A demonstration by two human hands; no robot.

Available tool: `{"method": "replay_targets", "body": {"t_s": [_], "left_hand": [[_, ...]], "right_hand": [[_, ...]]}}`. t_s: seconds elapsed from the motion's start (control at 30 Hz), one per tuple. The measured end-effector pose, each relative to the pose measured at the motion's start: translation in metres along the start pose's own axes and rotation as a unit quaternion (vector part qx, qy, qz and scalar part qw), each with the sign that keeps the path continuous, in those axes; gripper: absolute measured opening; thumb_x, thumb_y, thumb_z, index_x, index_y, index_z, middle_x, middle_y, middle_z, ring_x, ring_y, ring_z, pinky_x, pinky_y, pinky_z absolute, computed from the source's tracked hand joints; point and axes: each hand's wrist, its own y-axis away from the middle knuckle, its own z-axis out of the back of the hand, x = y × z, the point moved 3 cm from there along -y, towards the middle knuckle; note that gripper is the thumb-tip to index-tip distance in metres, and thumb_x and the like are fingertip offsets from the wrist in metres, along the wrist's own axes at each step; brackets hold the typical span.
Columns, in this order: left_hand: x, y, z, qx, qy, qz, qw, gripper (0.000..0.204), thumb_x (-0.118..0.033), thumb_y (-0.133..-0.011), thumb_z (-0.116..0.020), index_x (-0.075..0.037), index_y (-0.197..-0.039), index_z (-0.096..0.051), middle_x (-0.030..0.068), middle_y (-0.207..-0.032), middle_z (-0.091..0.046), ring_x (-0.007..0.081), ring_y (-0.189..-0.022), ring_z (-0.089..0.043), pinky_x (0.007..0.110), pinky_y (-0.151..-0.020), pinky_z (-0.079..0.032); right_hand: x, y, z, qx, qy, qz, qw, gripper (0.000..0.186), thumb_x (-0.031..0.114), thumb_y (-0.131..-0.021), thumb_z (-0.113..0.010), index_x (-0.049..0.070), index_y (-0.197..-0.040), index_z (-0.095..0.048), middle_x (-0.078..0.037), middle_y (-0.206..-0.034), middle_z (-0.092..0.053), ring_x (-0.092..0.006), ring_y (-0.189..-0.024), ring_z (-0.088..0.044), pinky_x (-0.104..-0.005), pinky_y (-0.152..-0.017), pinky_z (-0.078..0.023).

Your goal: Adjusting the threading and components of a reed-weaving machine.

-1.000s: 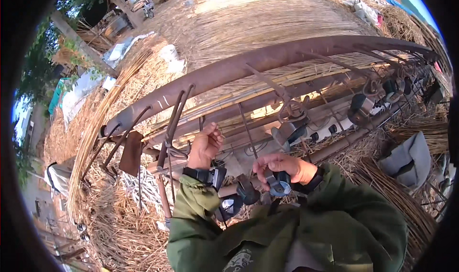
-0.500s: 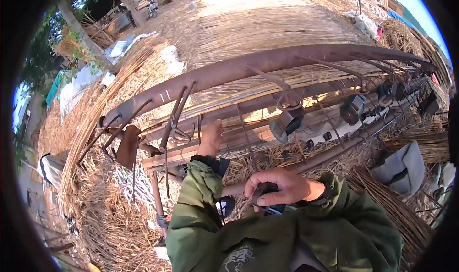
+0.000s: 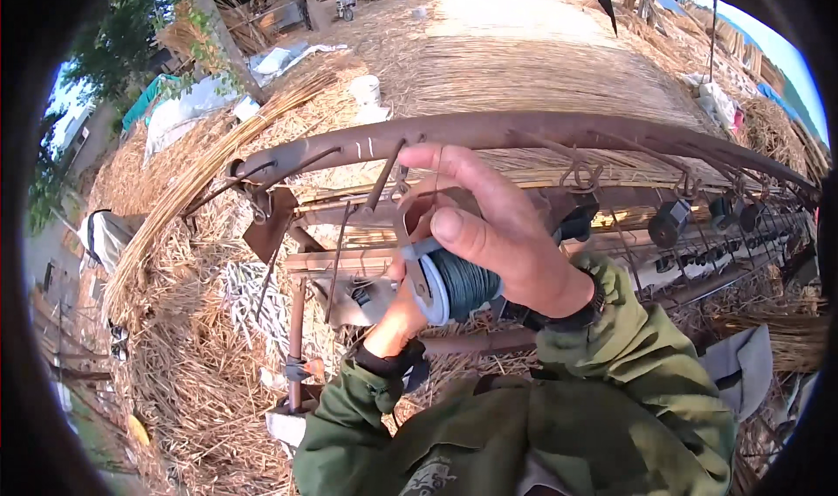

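My right hand (image 3: 515,234) is curled around a spool of dark blue-green twine (image 3: 469,280) with a pale flange and a rusty metal bracket (image 3: 421,221). Its thumb rests at the bracket, with the index finger stretched toward the rusty pipe. A thin strand runs up near these fingertips. Just below and left of the spool is my left hand (image 3: 397,317), its fingers mostly hidden behind the spool, so its grip does not show. Under the pipe, long reed stalks (image 3: 349,259) lie along the frame.
A long rusty pipe (image 3: 480,130) with metal hooks (image 3: 384,177) crosses in front of me. More weighted spools (image 3: 669,224) hang along it to the right. Beyond lies a woven reed mat (image 3: 524,73). Loose straw (image 3: 192,365) covers the ground at left.
My right hand has risen from near my body to the pipe, bringing the spool with it. My left hand has drawn lower, beside the spool. The view has shifted.
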Motion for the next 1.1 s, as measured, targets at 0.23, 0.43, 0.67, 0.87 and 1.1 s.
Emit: {"method": "replay_targets", "body": {"t_s": [0.23,0.43,0.67,0.87,1.1], "left_hand": [[0.026,0.024,0.007,-0.03,-0.084,0.01,0.996,0.034,-0.019,-0.093,-0.052,0.001,-0.121,-0.049,0.0097,-0.109,-0.058,0.0169,-0.101,-0.056,0.03,-0.086,-0.046],[0.044,0.045,0.009,-0.083,-0.043,0.021,0.995,0.049,-0.025,-0.094,-0.051,0.0,-0.133,-0.036,0.0087,-0.125,-0.049,0.0161,-0.109,-0.051,0.027,-0.079,-0.047],[0.066,0.042,0.012,-0.163,-0.031,0.055,0.985,0.062,-0.01,-0.086,-0.062,-0.004,-0.137,-0.026,0.0087,-0.113,-0.055,0.0139,-0.096,-0.055,0.026,-0.071,-0.051],[0.022,0.04,-0.024,-0.217,-0.394,-0.209,0.868,0.101,-0.004,-0.062,-0.082,-0.006,-0.14,-0.017,0.0134,-0.111,-0.056,0.0182,-0.095,-0.059,0.03,-0.079,-0.05],[0.028,0.024,-0.007,-0.117,0.001,-0.186,0.976,0.072,-0.035,-0.091,-0.054,-0.005,-0.142,-0.013,0.0133,-0.128,-0.042,0.0219,-0.116,-0.046,0.034,-0.092,-0.042]], "right_hand": [[-0.051,0.053,0.001,0.301,0.33,-0.028,0.894,0.029,0.022,-0.092,-0.051,0.005,-0.115,-0.049,-0.012,-0.099,-0.058,-0.0266,-0.089,-0.06,-0.0363,-0.076,-0.047],[-0.112,0.082,0.05,0.052,0.349,-0.032,0.935,0.031,0.014,-0.09,-0.053,0.002,-0.118,-0.05,-0.015,-0.107,-0.059,-0.0282,-0.095,-0.06,-0.0351,-0.082,-0.046],[-0.136,0.096,0.07,-0.113,0.148,-0.11,0.976,0.024,0.016,-0.089,-0.06,-0.001,-0.104,-0.053,-0.003,-0.094,-0.057,-0.006,-0.084,-0.053,-0.0231,-0.073,-0.047],[-0.104,0.072,0.064,-0.199,0.072,-0.101,0.972,0.023,0.021,-0.093,-0.054,-0.002,-0.098,-0.056,-0.002,-0.089,-0.06,-0.0047,-0.081,-0.051,-0.0199,-0.07,-0.044],[-0.091,0.05,0.057,-0.109,0.208,-0.049,0.971,0.024,0.019,-0.096,-0.047,0.0,-0.107,-0.055,-0.001,-0.095,-0.058,-0.0071,-0.087,-0.053,-0.0222,-0.077,-0.044]]}}
